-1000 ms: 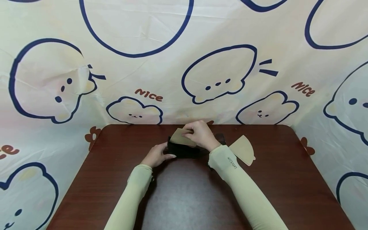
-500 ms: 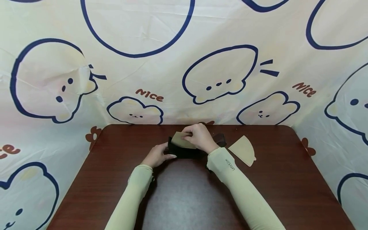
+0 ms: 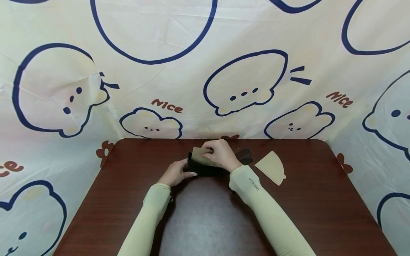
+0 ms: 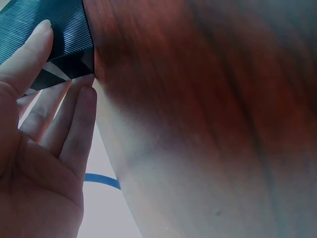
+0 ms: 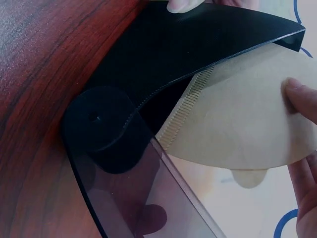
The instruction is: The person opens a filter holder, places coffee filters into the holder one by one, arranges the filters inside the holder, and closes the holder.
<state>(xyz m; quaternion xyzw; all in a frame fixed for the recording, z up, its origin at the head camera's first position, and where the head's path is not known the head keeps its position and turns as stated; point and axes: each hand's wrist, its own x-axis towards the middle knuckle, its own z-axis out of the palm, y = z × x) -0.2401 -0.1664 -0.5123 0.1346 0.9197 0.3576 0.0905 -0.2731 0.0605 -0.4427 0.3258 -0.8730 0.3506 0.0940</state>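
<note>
Right hand (image 3: 220,154) and tan paper (image 3: 199,155) seem slightly lower now.

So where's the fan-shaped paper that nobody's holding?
In the head view, the loose fan-shaped paper lies on the table, right of the right hand and beside the dark see-through lid.

the black case (image 5: 163,49) hides part of the tan paper filter (image 5: 242,114).

Filter (image 5: 237,116) partly in holder (image 5: 163,54), second filter (image 3: 272,168) on table (image 3: 320,206), rightward
</note>
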